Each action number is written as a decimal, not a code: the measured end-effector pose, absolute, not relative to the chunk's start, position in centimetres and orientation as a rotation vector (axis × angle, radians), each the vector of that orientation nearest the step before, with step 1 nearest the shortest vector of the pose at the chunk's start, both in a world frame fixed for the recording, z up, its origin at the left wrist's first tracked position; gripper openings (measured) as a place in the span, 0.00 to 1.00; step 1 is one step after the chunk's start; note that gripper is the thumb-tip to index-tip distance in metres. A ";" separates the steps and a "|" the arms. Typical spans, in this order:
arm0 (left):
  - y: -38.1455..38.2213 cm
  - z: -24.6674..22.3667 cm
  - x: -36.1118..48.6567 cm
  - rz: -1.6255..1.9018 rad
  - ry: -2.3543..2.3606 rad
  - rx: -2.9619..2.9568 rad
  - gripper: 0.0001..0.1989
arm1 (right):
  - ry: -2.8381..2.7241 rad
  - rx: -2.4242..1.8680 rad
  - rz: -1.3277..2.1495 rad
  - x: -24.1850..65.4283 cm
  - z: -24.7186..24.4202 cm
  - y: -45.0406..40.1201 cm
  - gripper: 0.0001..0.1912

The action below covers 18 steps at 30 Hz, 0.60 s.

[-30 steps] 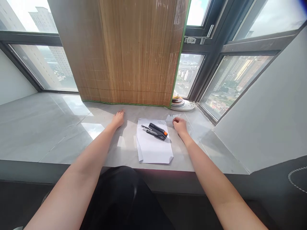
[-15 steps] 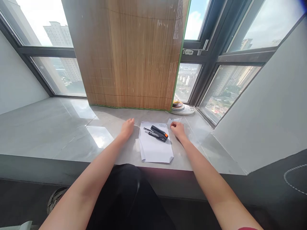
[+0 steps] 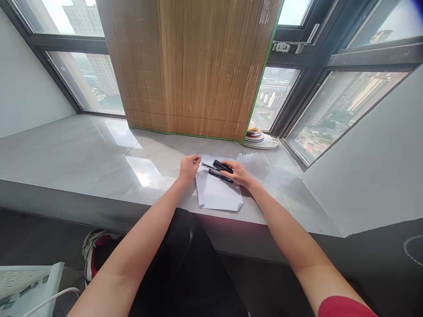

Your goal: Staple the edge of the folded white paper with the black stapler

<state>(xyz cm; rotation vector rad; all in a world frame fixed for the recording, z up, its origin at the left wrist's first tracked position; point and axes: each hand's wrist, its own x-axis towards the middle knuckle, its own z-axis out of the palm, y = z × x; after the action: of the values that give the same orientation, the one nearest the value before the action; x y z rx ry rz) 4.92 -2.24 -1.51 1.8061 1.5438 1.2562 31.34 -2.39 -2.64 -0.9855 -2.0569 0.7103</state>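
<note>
A black stapler [image 3: 219,174] lies on white sheets of paper [image 3: 220,197], with its top arm raised from its base. My right hand [image 3: 239,173] is closed around the stapler's right end, covering it with the fingers. At the upper left edge of the paper, my left hand [image 3: 189,167] is closed with its fingertips pinched together. Whether those fingertips hold the paper's corner I cannot tell. The paper's lower right corner is bent.
Behind the paper, a bamboo mat [image 3: 198,79] with green edging leans against the window. Stacked plates [image 3: 262,140] stand by the mat's right side. A small clear packet [image 3: 246,157] lies behind my right hand. A white slotted object [image 3: 26,286] is at the lower left.
My right hand has moved left from beside the paper and closed on the stapler. My left hand has come right to the paper's upper left edge. The view has tilted down.
</note>
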 end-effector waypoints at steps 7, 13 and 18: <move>-2.2 0.0 5.3 1.356 1.460 1.836 0.03 | -2.069 -0.936 0.696 31.6 -2.4 -2.5 0.21; -11.0 1.7 4.2 1.668 1.290 1.892 0.05 | -2.054 -1.017 0.699 31.6 -2.6 -3.0 0.26; -28.4 1.4 1.7 1.630 1.100 2.130 0.05 | -1.911 -1.192 0.626 32.4 -4.6 -1.7 0.30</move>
<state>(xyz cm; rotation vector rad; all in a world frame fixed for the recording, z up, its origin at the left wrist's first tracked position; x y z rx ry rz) 1.67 -28.41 1.37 2.1299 1.0999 1.6297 32.35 -1.67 -4.56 -1.1922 -1.9115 0.6257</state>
